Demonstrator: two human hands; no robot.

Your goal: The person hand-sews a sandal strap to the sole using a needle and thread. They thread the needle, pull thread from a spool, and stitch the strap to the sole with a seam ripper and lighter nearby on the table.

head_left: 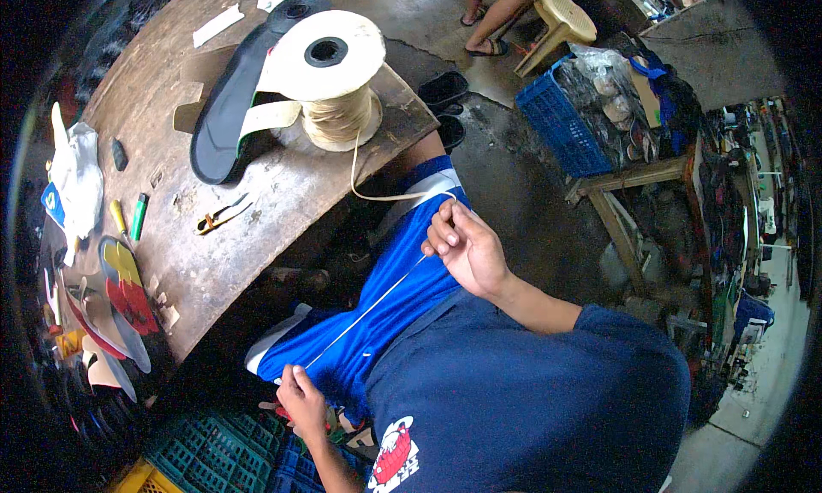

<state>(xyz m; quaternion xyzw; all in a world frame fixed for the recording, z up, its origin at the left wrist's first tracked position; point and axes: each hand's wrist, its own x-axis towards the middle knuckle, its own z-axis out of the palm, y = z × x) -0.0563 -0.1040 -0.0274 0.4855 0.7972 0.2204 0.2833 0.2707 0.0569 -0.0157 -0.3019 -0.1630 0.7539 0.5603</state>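
Observation:
A cream cord (368, 309) runs taut across my lap between my two hands. My left hand (301, 400), low in the view, is closed on one end part of it in a pinch. Higher and to the right, my right hand (467, 246) has its fingers curled round the cord. From there the cord sags back to a large white spool (342, 56), which stands at the table's near right corner with cord wound on its core. Something red (281, 412) shows beside my left hand; I cannot tell what it is or whether the hand touches it.
On the worn wooden table (257, 245) lie black shoe soles (224, 125), a green lighter (139, 216) and several coloured insoles (128, 292). Crates (214, 450) stand below left. A blue crate (561, 116), a stool (565, 18) and another person's legs (505, 18) are beyond.

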